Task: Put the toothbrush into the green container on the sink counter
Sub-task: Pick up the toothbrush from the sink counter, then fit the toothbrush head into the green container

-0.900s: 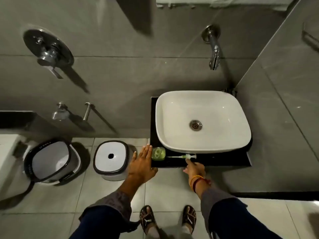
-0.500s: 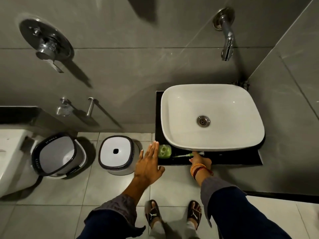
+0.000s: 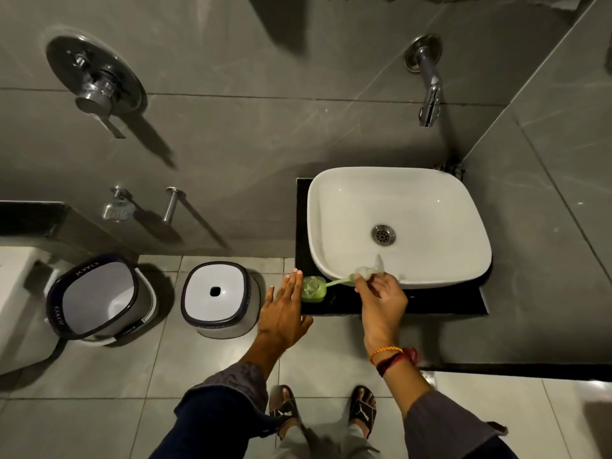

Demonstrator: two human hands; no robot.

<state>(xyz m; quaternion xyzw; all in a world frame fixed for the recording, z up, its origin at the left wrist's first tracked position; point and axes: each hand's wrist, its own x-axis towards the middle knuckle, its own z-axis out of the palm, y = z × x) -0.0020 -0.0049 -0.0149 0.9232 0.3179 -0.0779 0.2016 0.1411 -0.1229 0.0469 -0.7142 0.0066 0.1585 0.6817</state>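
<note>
The green container (image 3: 312,289) stands at the front left corner of the black sink counter (image 3: 430,301). My right hand (image 3: 381,294) grips a green and white toothbrush (image 3: 341,281), lifted off the counter. One end of the toothbrush points left to the container's rim; the blurred other end rises over the basin's front edge. My left hand (image 3: 283,313) hovers flat with fingers spread just left of the container, fingertips near the counter's corner, holding nothing.
A white basin (image 3: 397,200) fills most of the counter, with a wall tap (image 3: 429,84) above it. On the floor to the left stand a white stool (image 3: 217,298) and a bucket (image 3: 96,298). My sandalled feet (image 3: 321,412) are below the counter.
My right hand has taken hold of the toothbrush and raised it off the counter, swinging one end toward the container. My left hand stayed beside the container.
</note>
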